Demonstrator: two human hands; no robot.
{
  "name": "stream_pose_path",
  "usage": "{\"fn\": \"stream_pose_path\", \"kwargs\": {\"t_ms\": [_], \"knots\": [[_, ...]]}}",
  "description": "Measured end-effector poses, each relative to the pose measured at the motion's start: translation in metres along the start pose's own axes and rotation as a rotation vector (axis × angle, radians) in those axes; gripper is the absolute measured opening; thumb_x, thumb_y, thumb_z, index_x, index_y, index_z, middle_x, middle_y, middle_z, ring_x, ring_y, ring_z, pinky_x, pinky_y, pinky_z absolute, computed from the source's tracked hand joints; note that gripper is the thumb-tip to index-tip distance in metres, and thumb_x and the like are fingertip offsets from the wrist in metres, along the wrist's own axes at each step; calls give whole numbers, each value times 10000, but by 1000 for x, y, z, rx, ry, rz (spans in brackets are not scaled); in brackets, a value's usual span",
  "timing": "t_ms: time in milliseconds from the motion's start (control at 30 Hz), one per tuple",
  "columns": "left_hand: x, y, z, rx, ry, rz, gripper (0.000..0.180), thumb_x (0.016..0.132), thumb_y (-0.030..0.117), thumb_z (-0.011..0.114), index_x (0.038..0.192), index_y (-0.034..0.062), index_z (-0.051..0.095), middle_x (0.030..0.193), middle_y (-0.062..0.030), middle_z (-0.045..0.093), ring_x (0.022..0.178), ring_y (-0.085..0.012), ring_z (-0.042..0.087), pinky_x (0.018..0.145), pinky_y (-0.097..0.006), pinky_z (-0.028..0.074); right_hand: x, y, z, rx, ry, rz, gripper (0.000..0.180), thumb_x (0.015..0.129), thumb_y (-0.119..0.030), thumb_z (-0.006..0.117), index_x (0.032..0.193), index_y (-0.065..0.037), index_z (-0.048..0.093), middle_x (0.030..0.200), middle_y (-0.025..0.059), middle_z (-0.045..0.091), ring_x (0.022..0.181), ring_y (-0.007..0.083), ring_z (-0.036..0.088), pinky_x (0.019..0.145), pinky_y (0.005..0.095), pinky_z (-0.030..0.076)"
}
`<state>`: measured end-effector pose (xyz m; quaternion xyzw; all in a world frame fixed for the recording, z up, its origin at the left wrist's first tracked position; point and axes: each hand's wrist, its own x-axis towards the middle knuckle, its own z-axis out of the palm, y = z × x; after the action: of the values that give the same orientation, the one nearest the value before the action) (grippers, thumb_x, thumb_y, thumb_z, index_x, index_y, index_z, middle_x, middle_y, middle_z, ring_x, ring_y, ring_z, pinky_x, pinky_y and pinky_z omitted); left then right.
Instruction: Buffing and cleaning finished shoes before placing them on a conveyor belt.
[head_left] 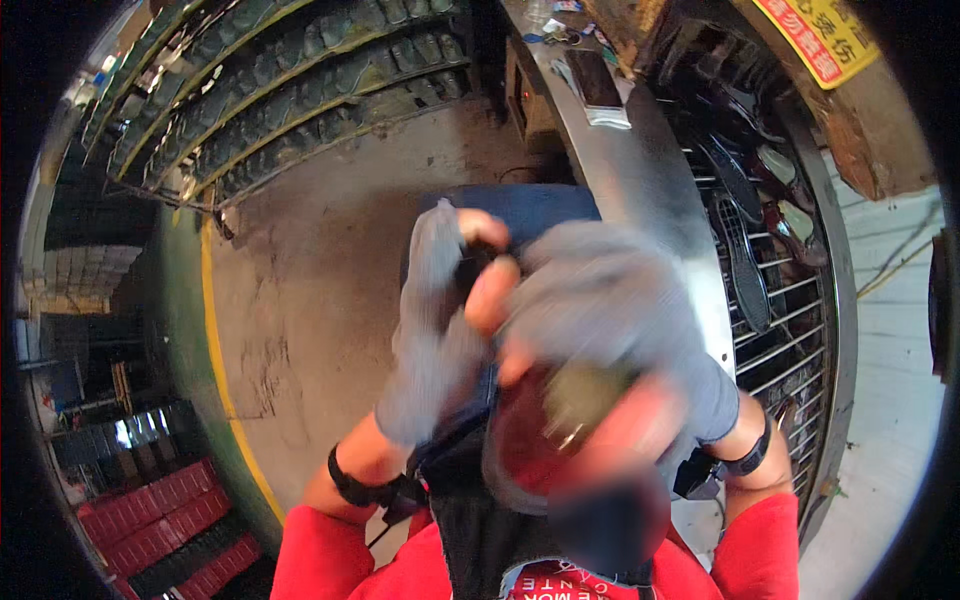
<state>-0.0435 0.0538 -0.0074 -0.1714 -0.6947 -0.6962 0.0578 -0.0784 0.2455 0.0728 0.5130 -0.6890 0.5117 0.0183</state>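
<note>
Both hands look busy: the left hand (440, 310) pinches a dark part (477, 264) between thumb and fingers, while the right hand (610, 300) curls round a dark red, shoe-like piece (525, 435) before the torso. Blur stops me telling whether they join. I judge the close hold steadies it. Alongside the metal bench (650, 185), a rack (838, 330) bears dark soles (738, 265), its bars perhaps spaced for airflow.

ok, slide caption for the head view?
Gloved right hand grips a dark red shoe, left hand close by, both motion-blurred; metal rack at right.
</note>
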Motion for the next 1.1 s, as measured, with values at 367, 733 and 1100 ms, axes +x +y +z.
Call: {"fn": "stream_pose_path", "kwargs": {"t_ms": [367, 733, 1100], "knots": [[-40, -105, -7, -1124, 80, -529, 799, 963, 781, 511, 1280, 59, 645, 1090, -99, 744, 910, -207, 747, 786, -357, 649, -52, -24, 61, 18, 3, 40, 473, 976, -523, 611, 922, -60, 690, 776, 103, 639, 798, 296, 662, 746, 423, 536], [-37, -52, -1, -1093, 174, -770, 1012, 866, 912, 458, 1315, 19, 608, 1084, -138, 736, 948, -263, 732, 857, -392, 622, -117, -1, 69, 567, 277, 960, 410, 972, -314, 752, 1246, -55, 592, 959, 21, 530, 927, 141, 552, 854, 289, 482], [-39, 34, 17, -472, 36, -641, 1101, 874, 923, 407, 1590, 87, 393, 1536, -157, 530, 1356, -323, 568, 1143, -486, 480, -62, -34, 72, 218, 569, 676, 863, 870, -267, 816, 1571, 29, 408, 1452, 252, 590, 1263, 348, 664, 1067, 393, 508]]}}
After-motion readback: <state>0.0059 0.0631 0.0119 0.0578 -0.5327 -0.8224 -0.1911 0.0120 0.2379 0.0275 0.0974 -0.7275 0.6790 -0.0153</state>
